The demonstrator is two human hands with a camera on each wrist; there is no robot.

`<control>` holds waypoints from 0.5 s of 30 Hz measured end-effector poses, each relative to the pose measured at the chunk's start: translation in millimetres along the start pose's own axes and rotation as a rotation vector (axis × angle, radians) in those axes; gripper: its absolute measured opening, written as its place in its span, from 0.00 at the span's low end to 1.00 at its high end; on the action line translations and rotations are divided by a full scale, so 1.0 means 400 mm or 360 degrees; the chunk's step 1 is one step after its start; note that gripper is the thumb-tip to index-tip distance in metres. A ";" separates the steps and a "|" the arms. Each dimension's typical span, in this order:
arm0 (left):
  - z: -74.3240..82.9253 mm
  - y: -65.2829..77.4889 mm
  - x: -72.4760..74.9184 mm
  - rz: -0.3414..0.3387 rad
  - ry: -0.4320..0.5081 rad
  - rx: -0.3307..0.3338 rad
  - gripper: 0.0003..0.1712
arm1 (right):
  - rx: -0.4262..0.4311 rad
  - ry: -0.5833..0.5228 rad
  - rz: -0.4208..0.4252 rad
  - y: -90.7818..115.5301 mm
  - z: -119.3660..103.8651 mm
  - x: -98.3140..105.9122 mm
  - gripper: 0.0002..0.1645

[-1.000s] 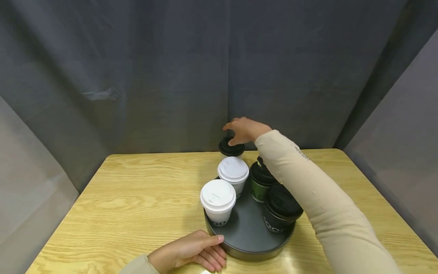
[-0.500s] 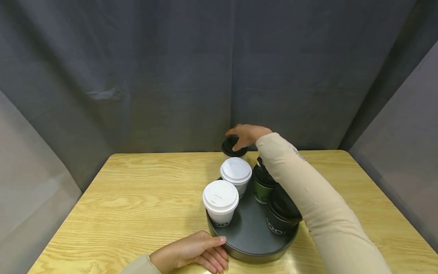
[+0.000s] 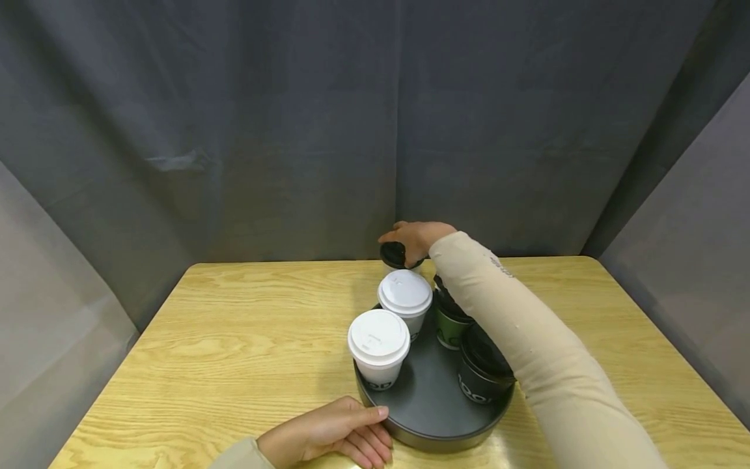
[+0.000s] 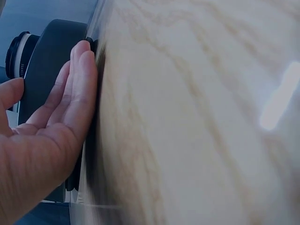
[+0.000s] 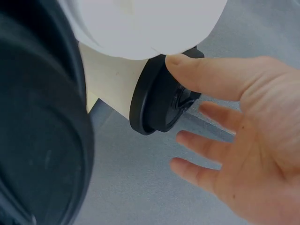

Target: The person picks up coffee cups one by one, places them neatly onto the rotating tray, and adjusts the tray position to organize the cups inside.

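My right hand (image 3: 418, 240) is at the black-lidded pale cup (image 3: 391, 254) at the back. In the right wrist view the thumb lies against the edge of its black lid (image 5: 159, 96), while the other fingers are spread and nearly straight. My left hand (image 3: 336, 430) touches the near left side of a round dark tray (image 3: 433, 397), thumb at the rim, straight fingers along the wall (image 4: 75, 93). Two white-lidded cups (image 3: 378, 339) stand on the tray's left. A green cup (image 3: 450, 331) and a black cup (image 3: 477, 378) stand on its right, partly hidden by my right sleeve.
The tray sits on a wood-grain table (image 3: 252, 339). Dark grey curtain (image 3: 293, 130) hangs just behind the table's far edge, with paler panels (image 3: 53, 312) at the sides. My right forearm (image 3: 527, 339) passes over the right-hand cups.
My right hand has come down from above the rear cup to its lid, hiding more of it. The left hand keeps its place at the tray, and the cups stand as before.
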State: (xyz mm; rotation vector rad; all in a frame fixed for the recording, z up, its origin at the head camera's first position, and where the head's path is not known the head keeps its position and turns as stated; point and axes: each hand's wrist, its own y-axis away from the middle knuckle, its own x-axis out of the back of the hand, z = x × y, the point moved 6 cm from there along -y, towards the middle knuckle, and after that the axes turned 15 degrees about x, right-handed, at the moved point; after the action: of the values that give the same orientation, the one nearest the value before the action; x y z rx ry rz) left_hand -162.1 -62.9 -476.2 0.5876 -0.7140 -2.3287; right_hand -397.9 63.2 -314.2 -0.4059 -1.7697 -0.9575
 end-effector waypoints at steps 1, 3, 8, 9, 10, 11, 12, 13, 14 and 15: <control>0.000 0.000 0.000 0.0001 -0.0001 -0.0002 0.33 | -0.0003 -0.0003 -0.0004 -0.002 0.000 -0.001 0.48; -0.001 0.000 0.000 0.0004 -0.0002 -0.0005 0.33 | -0.0014 -0.0012 -0.0014 -0.005 0.001 -0.004 0.48; 0.000 0.002 0.000 0.0009 0.0001 -0.0004 0.33 | -0.0039 -0.0047 -0.0046 -0.011 0.002 -0.010 0.49; 0.001 0.002 0.000 0.0009 0.0001 -0.0004 0.33 | -0.0038 -0.0049 -0.0050 -0.012 0.001 -0.011 0.49; 0.002 0.003 0.000 0.0010 0.0002 -0.0004 0.33 | -0.0038 -0.0050 -0.0054 -0.013 0.001 -0.012 0.49; 0.002 0.003 -0.001 0.0010 0.0002 -0.0005 0.33 | -0.0035 -0.0044 -0.0054 -0.014 0.001 -0.013 0.49; 0.002 0.003 -0.001 0.0009 0.0002 -0.0007 0.33 | -0.0030 -0.0038 -0.0051 -0.015 0.001 -0.014 0.49; 0.002 0.003 -0.002 0.0009 0.0002 -0.0006 0.33 | -0.0019 -0.0029 -0.0048 -0.017 0.001 -0.015 0.49; 0.002 0.002 -0.002 0.0010 0.0002 -0.0005 0.33 | -0.0006 -0.0019 -0.0038 -0.018 0.001 -0.016 0.49; 0.002 0.002 -0.002 0.0011 0.0000 -0.0003 0.33 | 0.0003 -0.0014 -0.0028 -0.019 0.001 -0.017 0.49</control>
State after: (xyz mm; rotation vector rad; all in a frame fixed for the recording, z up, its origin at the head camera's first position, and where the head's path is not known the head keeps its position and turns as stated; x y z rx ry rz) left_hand -161.8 -62.7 -474.9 0.5834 -0.7127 -2.3227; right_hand -400.4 59.9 -323.6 -0.3945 -1.7846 -0.9675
